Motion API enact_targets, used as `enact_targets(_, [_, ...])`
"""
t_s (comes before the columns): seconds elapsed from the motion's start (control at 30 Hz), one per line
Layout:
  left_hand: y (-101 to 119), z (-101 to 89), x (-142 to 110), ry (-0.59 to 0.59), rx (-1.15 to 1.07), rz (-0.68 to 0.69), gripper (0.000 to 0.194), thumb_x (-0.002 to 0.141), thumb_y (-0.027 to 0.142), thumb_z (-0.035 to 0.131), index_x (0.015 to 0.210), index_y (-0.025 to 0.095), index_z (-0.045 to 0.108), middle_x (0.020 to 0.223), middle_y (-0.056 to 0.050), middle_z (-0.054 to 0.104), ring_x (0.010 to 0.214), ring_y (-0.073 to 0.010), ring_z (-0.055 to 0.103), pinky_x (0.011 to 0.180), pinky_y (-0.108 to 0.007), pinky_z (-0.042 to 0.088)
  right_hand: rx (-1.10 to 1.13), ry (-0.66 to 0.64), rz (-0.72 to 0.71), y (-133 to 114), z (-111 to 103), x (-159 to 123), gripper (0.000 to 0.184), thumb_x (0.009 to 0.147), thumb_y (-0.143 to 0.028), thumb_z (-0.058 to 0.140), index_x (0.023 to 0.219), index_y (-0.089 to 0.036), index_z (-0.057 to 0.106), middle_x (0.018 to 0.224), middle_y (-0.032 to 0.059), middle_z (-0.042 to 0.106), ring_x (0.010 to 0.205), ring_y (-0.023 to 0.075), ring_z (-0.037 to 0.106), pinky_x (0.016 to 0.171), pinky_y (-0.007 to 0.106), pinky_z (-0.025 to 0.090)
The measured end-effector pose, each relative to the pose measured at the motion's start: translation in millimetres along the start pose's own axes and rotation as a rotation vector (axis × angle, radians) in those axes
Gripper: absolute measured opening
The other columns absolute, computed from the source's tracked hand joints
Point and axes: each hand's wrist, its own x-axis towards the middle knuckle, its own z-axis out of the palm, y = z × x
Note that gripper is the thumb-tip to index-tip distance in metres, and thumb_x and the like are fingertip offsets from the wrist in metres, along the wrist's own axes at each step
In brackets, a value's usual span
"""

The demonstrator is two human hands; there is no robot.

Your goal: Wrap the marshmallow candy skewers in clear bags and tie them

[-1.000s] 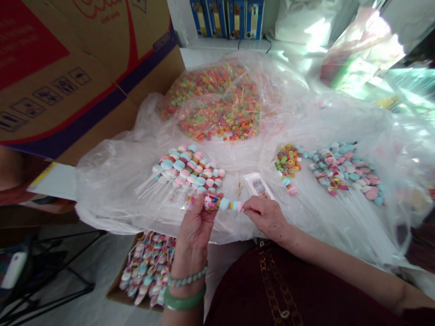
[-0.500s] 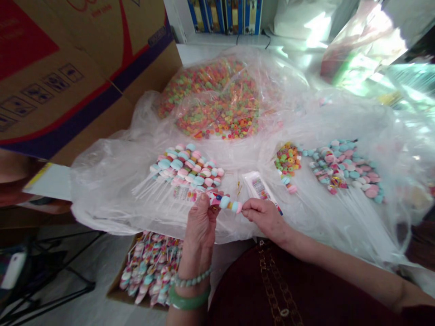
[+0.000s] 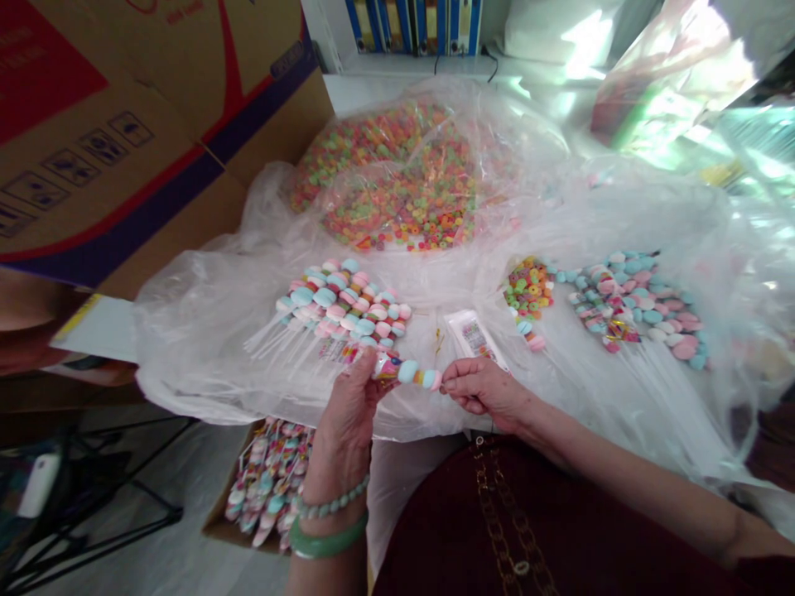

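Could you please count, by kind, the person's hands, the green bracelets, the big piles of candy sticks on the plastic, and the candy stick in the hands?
Bare hands, left hand and right hand: 2
Green bracelets, pale beaded bracelet and smooth bangle: 2
Pastel candy-stick piles, left pile and right pile: 2
Held pink, light-blue and yellow candy stick: 1
Total: 7
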Motion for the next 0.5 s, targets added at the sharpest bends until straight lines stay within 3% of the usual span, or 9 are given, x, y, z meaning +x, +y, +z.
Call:
enact_targets(0.27, [2.6, -1.8, -4.1, -0.051, 0.118, 0.053, 0.038, 0.064, 0.044, 0.079, 0.089, 0.017, 0.070, 0.084, -0.004, 0.070, 0.071, -0.0158, 0.064, 0.062, -0.026, 0.055, 0.009, -0.048, 0.079, -1.3, -7.0, 3.1, 0.017, 0.060, -0.025, 0.071, 0.068, -0.013, 0.062, 0.046, -0.0071, 0.046, 0.037, 0.0017, 0.024, 0.037, 0.020, 0.010])
enact_targets(0.4, [-5.4, 5.8, -6.0, -0.040, 0.121, 0.119, 0.038, 0.060, 0.044, 0.082, 0.081, 0.015, 0.070, 0.079, -0.005, 0.070, 0.072, -0.0163, 0.064, 0.064, -0.026, 0.054, -0.111, 0.028, -0.019, 7.9, 0.9, 2.1, 0.013, 0.066, -0.027, 0.066, 0.070, -0.015, 0.062, 0.048, -0.0069, 0.045, 0.039, 0.0045, 0.028, 0.039, 0.020, 0.015])
enact_targets(0.5, [-9.0, 8.7, -7.0, -0.098, 0.136, 0.110, 0.041, 0.064, 0.049, 0.078, 0.080, 0.012, 0.071, 0.078, -0.008, 0.070, 0.072, -0.0182, 0.065, 0.069, -0.030, 0.055, -0.448, 0.113, -0.235, 15.3, 6.0, -1.2, 0.009, 0.074, -0.024, 0.059, 0.069, -0.018, 0.061, 0.054, -0.0050, 0.049, 0.049, 0.0075, 0.040, 0.047, 0.021, 0.027])
